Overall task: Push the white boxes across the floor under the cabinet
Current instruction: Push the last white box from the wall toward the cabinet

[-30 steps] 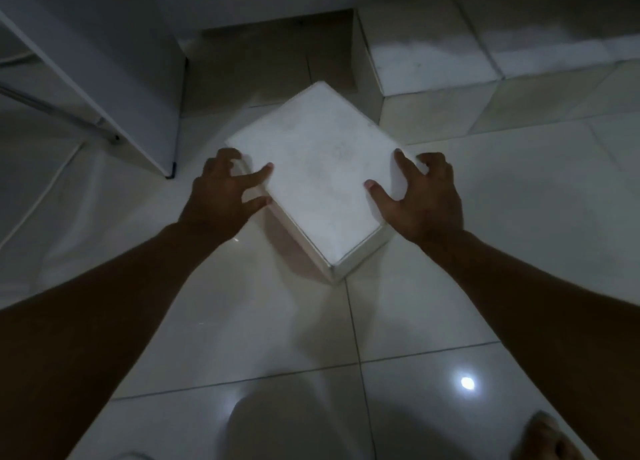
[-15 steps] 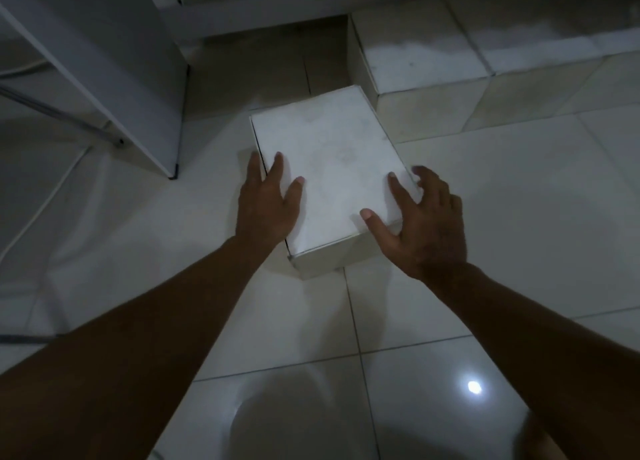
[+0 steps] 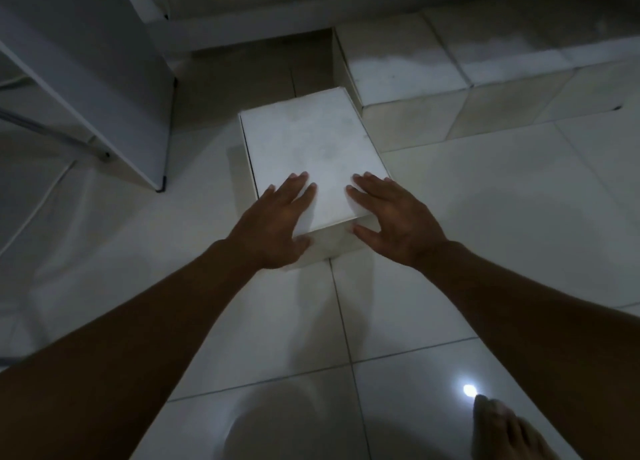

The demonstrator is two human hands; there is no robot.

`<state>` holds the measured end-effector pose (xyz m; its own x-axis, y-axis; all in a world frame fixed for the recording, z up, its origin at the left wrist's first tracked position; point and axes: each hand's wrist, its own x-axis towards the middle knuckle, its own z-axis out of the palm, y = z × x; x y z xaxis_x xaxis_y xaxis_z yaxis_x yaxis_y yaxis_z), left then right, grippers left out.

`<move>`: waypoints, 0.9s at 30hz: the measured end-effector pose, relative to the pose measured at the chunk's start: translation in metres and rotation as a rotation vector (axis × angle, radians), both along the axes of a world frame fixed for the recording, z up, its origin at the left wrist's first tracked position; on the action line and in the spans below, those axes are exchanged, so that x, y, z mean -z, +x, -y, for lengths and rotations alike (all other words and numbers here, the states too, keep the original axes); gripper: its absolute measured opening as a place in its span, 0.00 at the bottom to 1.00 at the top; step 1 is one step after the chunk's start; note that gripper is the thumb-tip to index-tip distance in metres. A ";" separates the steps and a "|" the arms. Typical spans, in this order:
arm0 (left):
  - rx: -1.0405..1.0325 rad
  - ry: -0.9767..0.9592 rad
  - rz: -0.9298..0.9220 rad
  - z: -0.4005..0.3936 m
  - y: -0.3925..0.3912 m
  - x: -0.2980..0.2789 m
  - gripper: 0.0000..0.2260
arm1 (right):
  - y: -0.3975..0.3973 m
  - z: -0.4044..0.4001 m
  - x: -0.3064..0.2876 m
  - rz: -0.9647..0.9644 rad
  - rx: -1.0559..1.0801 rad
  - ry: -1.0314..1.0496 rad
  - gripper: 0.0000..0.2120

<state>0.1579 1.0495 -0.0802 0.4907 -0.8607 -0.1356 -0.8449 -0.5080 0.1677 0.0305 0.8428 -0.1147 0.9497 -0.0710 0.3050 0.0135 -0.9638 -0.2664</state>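
Your left hand [image 3: 273, 222] and right hand [image 3: 394, 219] lie flat, fingers spread, on the near end of the box [image 3: 308, 154] at frame centre, thumbs hooked over its near edge: pressing, not clamped. That suits a shove toward the dark gap under the cabinet [image 3: 242, 33], top centre, beside the stacked boxes [image 3: 408, 71].

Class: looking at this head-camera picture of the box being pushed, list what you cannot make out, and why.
- White box near edge: covered by the left hand and right hand.
- Cabinet: cut off by the top and left edges.
- Box contents: lid closed.
- Foot: cut by the bottom edge.
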 end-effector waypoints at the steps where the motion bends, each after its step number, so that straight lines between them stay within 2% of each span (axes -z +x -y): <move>1: -0.016 0.024 0.007 0.005 0.004 -0.001 0.39 | 0.008 0.000 -0.001 -0.016 0.016 0.006 0.30; 4: -0.094 0.081 0.015 0.023 0.014 -0.004 0.37 | 0.035 0.001 -0.008 -0.085 0.039 0.025 0.30; 7: -0.188 0.105 0.015 0.043 0.025 -0.001 0.39 | 0.061 0.009 -0.004 -0.096 0.055 0.030 0.31; 14: -0.204 -0.030 0.127 0.059 0.065 0.026 0.39 | 0.098 0.036 0.008 0.000 0.035 0.107 0.31; 17: -0.206 -0.059 0.165 0.065 0.083 0.028 0.38 | 0.109 0.050 0.007 -0.013 0.114 0.029 0.39; 22: -0.219 -0.087 0.187 0.074 0.106 0.029 0.38 | 0.133 0.078 -0.001 -0.215 0.296 -0.037 0.57; 27: -0.240 -0.082 0.198 0.087 0.134 0.033 0.39 | 0.157 0.095 -0.003 -0.272 0.333 -0.086 0.59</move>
<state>0.2917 0.9620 -0.1131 0.6911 -0.7212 0.0480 -0.7227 -0.6885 0.0609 0.1876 0.7482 -0.1115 0.9260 -0.3720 0.0650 -0.3611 -0.9226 -0.1359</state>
